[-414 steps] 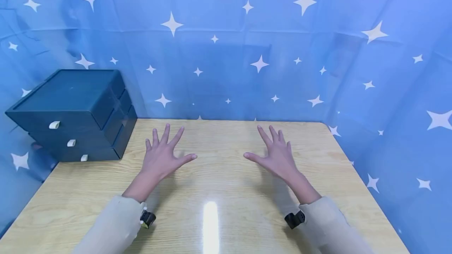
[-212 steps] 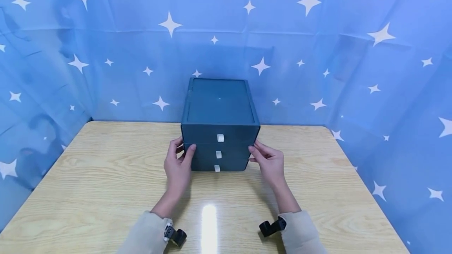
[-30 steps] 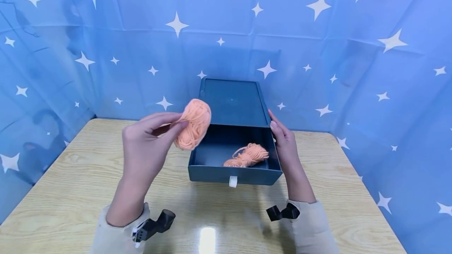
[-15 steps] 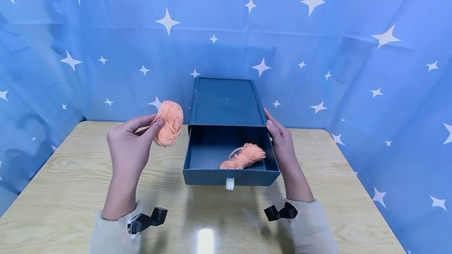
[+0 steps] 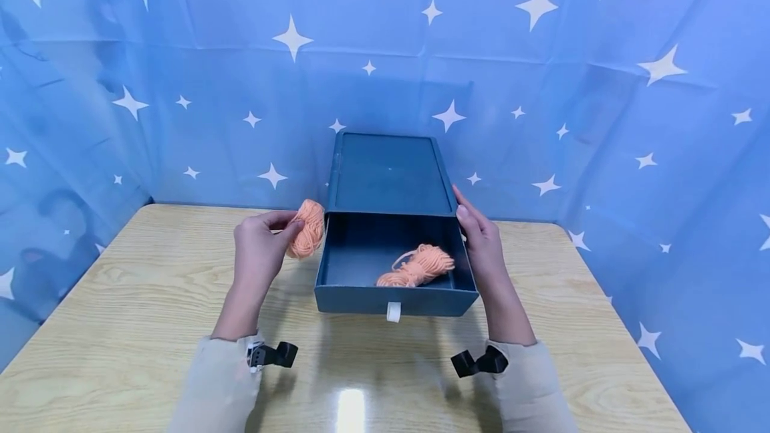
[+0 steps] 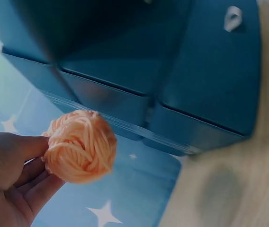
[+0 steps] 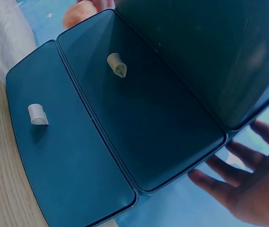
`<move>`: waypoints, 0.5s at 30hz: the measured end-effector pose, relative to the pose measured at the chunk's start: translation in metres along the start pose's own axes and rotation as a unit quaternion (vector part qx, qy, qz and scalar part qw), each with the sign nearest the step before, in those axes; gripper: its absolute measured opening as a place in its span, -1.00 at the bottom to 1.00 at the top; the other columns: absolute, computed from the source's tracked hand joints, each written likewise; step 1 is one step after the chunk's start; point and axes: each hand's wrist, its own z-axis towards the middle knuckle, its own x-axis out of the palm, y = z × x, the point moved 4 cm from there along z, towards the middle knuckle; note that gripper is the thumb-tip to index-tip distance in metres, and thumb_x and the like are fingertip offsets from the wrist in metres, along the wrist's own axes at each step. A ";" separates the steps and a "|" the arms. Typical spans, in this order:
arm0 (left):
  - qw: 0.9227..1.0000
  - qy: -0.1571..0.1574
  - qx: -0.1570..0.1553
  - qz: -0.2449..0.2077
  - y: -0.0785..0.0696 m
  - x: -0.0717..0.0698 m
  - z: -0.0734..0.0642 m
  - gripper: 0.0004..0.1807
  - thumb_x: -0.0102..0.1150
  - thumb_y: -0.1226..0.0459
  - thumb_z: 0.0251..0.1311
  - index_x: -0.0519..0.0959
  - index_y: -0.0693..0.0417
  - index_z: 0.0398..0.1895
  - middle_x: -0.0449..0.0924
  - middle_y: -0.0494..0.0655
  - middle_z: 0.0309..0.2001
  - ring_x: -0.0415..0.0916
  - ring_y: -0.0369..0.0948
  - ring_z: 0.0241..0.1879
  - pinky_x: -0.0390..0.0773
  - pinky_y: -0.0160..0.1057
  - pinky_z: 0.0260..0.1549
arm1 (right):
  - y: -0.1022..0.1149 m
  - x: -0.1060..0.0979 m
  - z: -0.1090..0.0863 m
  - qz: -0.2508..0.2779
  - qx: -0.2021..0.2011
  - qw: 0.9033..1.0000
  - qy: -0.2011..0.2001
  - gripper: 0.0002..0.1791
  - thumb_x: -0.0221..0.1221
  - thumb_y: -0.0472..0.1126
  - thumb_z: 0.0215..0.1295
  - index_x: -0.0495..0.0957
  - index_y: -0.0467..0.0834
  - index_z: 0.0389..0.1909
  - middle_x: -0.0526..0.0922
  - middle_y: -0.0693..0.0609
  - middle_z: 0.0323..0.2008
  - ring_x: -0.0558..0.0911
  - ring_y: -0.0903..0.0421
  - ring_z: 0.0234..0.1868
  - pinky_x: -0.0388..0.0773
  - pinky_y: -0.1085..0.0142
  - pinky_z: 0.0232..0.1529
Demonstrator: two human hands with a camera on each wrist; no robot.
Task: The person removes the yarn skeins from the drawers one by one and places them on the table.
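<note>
Chest of drawers (image 5: 391, 172) on table (image 5: 150, 299), curtain (image 5: 385, 39) behind. Top drawer (image 5: 355, 299) juts out in front; yarn hank (image 5: 424, 264) inside, toward front right. Yarn skein (image 5: 309, 229) left of chest, in left hand (image 5: 260, 246). Right hand (image 5: 483, 239) at chest's right side.

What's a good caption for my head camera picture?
The left hand pinches peach yarn beside an open drawer holding another bundle.

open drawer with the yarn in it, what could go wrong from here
The left hand only pinches the yarn ball, so it might slip out of that grip. The open drawer juts forward from the cabinet, so a press on its front could tip the cabinet. The yarn bundle lies loose inside and could slide if the drawer moves.
</note>
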 end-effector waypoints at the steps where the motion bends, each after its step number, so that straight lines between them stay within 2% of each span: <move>1: 1.000 0.007 0.000 0.007 0.003 0.003 0.001 -0.79 0.36 0.26 0.27 0.77 0.17 -0.11 0.80 0.13 -0.20 0.75 -0.03 -0.18 0.49 -0.55 -0.49 | 0.000 0.000 0.000 -0.001 0.000 1.000 0.000 -0.48 -0.11 0.18 0.58 0.24 0.32 0.50 0.24 0.14 0.56 0.21 0.04 0.58 0.24 -0.12 0.51; 11: 0.999 0.047 0.000 0.026 0.031 0.032 0.002 -0.82 0.34 0.32 0.26 0.77 0.23 -0.15 0.79 0.17 -0.26 0.74 -0.04 -0.30 0.56 -0.42 -0.48 | -0.001 0.000 -0.001 0.002 0.001 1.000 -0.005 -0.49 -0.11 0.19 0.58 0.25 0.34 0.49 0.25 0.14 0.55 0.23 0.02 0.58 0.27 -0.14 0.48; 15: 0.997 0.064 -0.001 0.032 0.038 0.040 -0.001 -0.83 0.33 0.33 0.26 0.77 0.22 -0.16 0.79 0.15 -0.28 0.71 -0.10 -0.37 0.56 -0.36 -0.48 | -0.001 0.000 -0.001 0.000 -0.005 1.000 0.000 -0.49 -0.12 0.17 0.59 0.25 0.34 0.49 0.25 0.14 0.55 0.23 0.03 0.58 0.26 -0.12 0.49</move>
